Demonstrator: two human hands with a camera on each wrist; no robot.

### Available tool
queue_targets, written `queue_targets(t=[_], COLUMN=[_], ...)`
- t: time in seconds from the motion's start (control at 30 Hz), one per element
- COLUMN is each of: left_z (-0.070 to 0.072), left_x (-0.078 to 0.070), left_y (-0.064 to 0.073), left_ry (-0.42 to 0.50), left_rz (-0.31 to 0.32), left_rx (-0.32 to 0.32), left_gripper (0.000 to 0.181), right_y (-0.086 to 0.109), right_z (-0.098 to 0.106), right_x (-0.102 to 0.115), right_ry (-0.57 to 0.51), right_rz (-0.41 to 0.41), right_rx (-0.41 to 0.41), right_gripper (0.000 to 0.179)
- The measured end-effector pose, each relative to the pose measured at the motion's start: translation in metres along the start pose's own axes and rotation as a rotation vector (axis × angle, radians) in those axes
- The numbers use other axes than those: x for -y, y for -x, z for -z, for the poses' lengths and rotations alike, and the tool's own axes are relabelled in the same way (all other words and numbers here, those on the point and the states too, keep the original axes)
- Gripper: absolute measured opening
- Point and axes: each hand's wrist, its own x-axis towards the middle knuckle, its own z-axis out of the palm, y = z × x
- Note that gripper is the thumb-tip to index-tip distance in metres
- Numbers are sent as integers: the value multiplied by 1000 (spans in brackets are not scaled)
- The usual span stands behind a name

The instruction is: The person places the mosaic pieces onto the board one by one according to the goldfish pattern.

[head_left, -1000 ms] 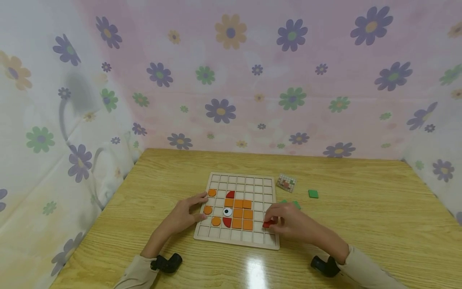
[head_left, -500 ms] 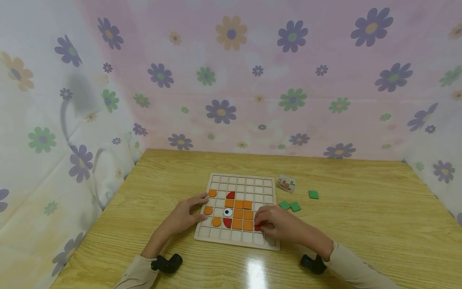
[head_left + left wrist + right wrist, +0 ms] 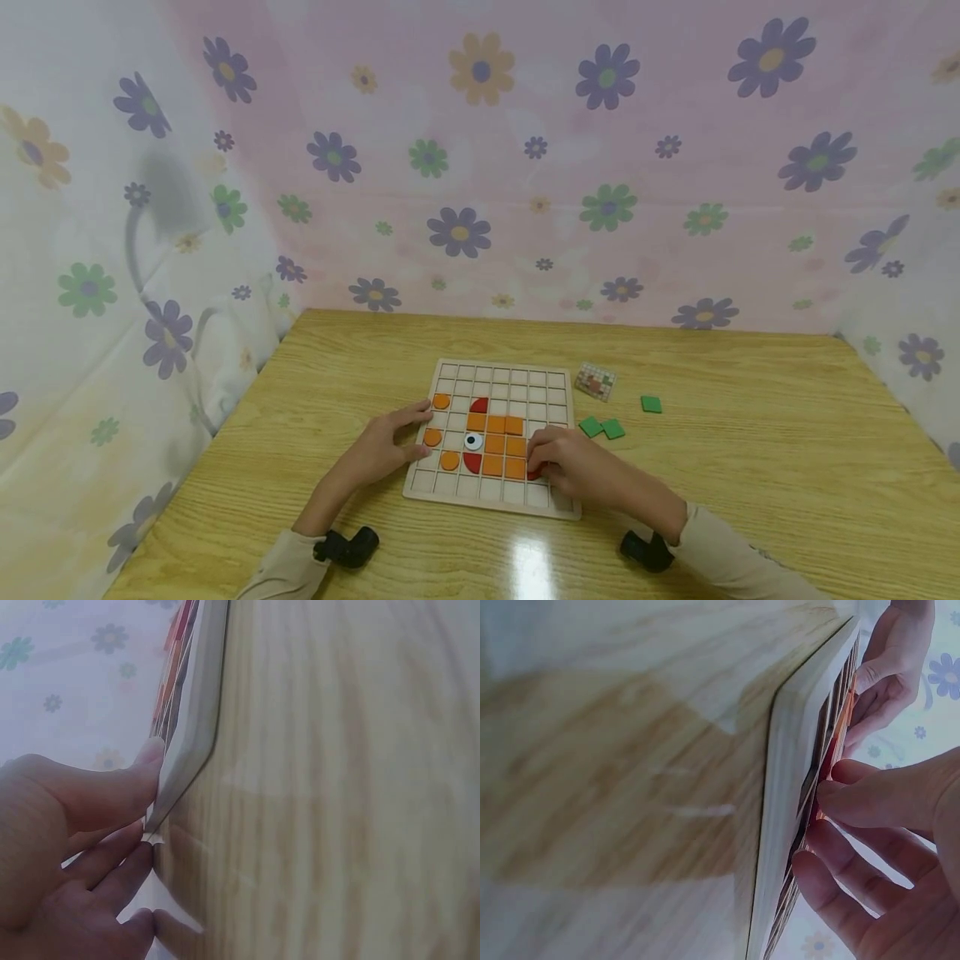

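A wooden grid board (image 3: 495, 496) lies on the table with flat tiles in some of its cells. My left hand (image 3: 375, 446) rests at its left edge, thumb and fingers touching the rim. With thumb and fingertips, my right hand (image 3: 577, 462) pinches a red tile (image 3: 533, 473) at a cell just right of the orange square tiles (image 3: 515, 447); the fingers hide most of its shape. Red quarter-circle tiles (image 3: 472, 462), an eye tile (image 3: 473, 441) and orange round tiles (image 3: 449, 460) sit farther left on the board. The right wrist view shows the right fingertips (image 3: 832, 796) close to the board's surface.
Green square tiles (image 3: 613, 429) lie right of the board, with another green tile (image 3: 651, 404) farther off. A small picture card (image 3: 596, 381) is by the upper right corner. Flowered cloth (image 3: 540, 167) stands behind the table (image 3: 750, 458).
My right hand has moved left and slightly inward with the red tile, from the right-hand column to the cell beside the orange squares. My left hand has stayed in place.
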Motion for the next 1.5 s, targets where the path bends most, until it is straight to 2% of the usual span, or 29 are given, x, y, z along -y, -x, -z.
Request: queue_targets(t=[0.23,0.53,0.93,1.2,1.5], left_z=[-1,0,0,0,0], left_x=[5,7,11,9,3], left_y=[0,3,3,2,1], left_ry=[3,7,-8,-2,9], left_rz=[-4,15,26,13,-7], left_rx=[1,0,-21,0,8], left_gripper=[52,51,51,52,52], right_y=[10,27,46,59,62], right_z=[9,30,41,44,49], right_x=[-2,-11,-40,-63,-72], right_ry=[-33,-11,38,63,46], right_rz=[-39,-161,-150,-253,-267], right_rx=[-10,-12,-83,-46,-55], right_gripper=[21,19,25,29,27])
